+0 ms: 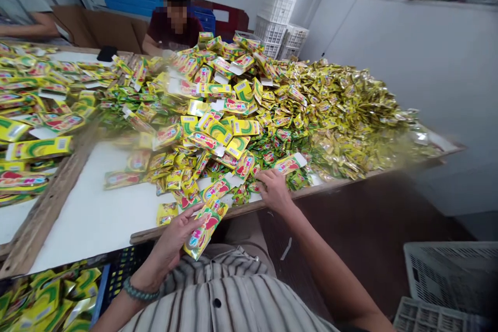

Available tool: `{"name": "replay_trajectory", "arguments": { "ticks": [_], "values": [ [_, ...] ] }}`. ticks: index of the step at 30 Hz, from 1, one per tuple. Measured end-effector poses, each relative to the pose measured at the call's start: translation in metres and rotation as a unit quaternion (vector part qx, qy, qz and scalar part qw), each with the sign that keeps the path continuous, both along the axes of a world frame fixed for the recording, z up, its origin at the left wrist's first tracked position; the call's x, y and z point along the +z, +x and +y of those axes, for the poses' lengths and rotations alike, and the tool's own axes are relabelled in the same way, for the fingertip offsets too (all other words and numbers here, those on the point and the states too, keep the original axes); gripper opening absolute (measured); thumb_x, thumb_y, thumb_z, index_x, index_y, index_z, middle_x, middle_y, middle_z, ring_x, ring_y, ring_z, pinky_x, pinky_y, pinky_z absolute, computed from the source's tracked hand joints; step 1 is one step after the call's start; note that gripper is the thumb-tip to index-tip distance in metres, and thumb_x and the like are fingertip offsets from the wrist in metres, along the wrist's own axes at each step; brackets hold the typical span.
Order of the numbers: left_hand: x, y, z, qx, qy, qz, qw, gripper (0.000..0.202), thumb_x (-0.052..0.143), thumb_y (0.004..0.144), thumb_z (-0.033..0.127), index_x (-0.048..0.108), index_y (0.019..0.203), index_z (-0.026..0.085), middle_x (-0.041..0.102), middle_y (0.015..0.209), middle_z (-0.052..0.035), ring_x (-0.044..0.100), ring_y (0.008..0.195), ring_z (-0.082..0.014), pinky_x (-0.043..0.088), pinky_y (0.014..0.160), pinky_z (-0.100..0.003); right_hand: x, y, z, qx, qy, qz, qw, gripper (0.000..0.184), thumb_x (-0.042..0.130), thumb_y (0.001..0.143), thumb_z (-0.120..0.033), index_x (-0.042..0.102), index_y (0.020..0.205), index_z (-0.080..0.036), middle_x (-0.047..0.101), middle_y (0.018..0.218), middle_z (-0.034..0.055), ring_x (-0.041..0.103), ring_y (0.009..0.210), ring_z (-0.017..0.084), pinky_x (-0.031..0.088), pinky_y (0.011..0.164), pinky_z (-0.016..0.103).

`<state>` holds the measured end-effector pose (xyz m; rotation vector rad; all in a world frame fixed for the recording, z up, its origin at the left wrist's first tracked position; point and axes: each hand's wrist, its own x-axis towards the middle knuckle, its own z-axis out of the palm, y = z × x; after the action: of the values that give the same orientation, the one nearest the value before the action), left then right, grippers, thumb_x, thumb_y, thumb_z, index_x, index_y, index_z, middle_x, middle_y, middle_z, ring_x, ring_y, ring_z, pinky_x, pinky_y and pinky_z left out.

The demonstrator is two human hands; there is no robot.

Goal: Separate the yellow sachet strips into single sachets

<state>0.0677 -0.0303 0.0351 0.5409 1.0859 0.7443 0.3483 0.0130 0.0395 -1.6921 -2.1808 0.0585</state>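
My left hand [179, 236] is closed on a yellow and green candy box [205, 229] with red fruit pictures, held tilted over the table's front edge. My right hand [273, 189] rests low at the near side of the heap, its fingers bent and drawn together among small green candy sachets [241, 196]. Whatever lies between those fingertips is too small to make out. Just beyond that hand lies another candy box [290, 164] with a white end flap showing. More flat boxes [218, 135] and yellow sachets [175, 179] are heaped in front of both hands.
A large mound of yellow sachets [342, 109] spreads to the right. A wooden strip [50, 207] divides the white table, with more boxes beyond it. A bin of filled boxes [46, 295] stands lower left, and crates [439, 270] lower right. Two people sit across the table.
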Motion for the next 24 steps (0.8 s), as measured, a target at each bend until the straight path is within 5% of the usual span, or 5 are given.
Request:
{"name": "replay_trajectory", "arguments": {
  "ticks": [5, 11, 16, 18, 24],
  "values": [
    [0.0, -0.006, 0.001, 0.016, 0.003, 0.024, 1.0, 0.081, 0.082, 0.06, 0.029, 0.048, 0.133, 0.018, 0.076, 0.093, -0.0073, 0.072, 0.075, -0.0188, 0.055, 0.067, -0.025, -0.016, -0.035, -0.01, 0.055, -0.089, 0.041, 0.994, 0.014, 0.064, 0.081, -0.023, 0.063, 0.095, -0.017, 0.063, 0.09, 0.0064, 0.054, 0.085, 0.019, 0.041, 0.074, 0.028],
    [-0.008, -0.017, -0.002, 0.024, 0.026, 0.006, 0.999, 0.077, 0.081, 0.064, 0.03, 0.049, 0.132, 0.018, 0.076, 0.091, -0.0058, 0.071, 0.079, -0.0178, 0.054, 0.071, -0.024, -0.021, -0.043, -0.01, 0.086, -0.067, 0.11, 0.988, 0.003, 0.056, 0.082, -0.017, 0.054, 0.081, -0.018, 0.058, 0.087, 0.0046, 0.051, 0.082, 0.017, 0.04, 0.075, 0.028],
    [-0.009, -0.024, -0.004, 0.017, 0.047, -0.002, 0.999, 0.076, 0.08, 0.065, 0.032, 0.049, 0.133, 0.017, 0.075, 0.097, -0.0077, 0.071, 0.083, -0.0194, 0.054, 0.073, -0.026, -0.012, -0.051, -0.012, 0.085, -0.183, 0.297, 0.933, 0.006, 0.054, 0.084, -0.019, 0.058, 0.087, -0.018, 0.062, 0.08, -0.0005, 0.056, 0.073, 0.013, 0.043, 0.069, 0.024],
    [-0.008, -0.024, -0.004, 0.01, 0.047, -0.005, 0.999, 0.076, 0.081, 0.064, 0.033, 0.05, 0.132, 0.018, 0.075, 0.095, -0.0073, 0.071, 0.083, -0.0196, 0.054, 0.074, -0.026, -0.012, -0.055, -0.01, 0.096, -0.211, 0.294, 0.927, 0.006, 0.057, 0.081, -0.018, 0.063, 0.084, -0.018, 0.064, 0.083, 0.0008, 0.059, 0.079, 0.014, 0.044, 0.073, 0.025],
    [-0.005, -0.026, -0.005, 0.003, 0.051, -0.006, 0.999, 0.079, 0.082, 0.063, 0.035, 0.049, 0.133, 0.017, 0.076, 0.093, -0.0072, 0.071, 0.081, -0.0197, 0.054, 0.072, -0.026, -0.016, -0.061, -0.011, 0.071, -0.169, 0.155, 0.971, 0.018, 0.06, 0.079, -0.012, 0.061, 0.096, -0.019, 0.063, 0.077, 0.0, 0.058, 0.072, 0.016, 0.043, 0.068, 0.025]
  ]
}}
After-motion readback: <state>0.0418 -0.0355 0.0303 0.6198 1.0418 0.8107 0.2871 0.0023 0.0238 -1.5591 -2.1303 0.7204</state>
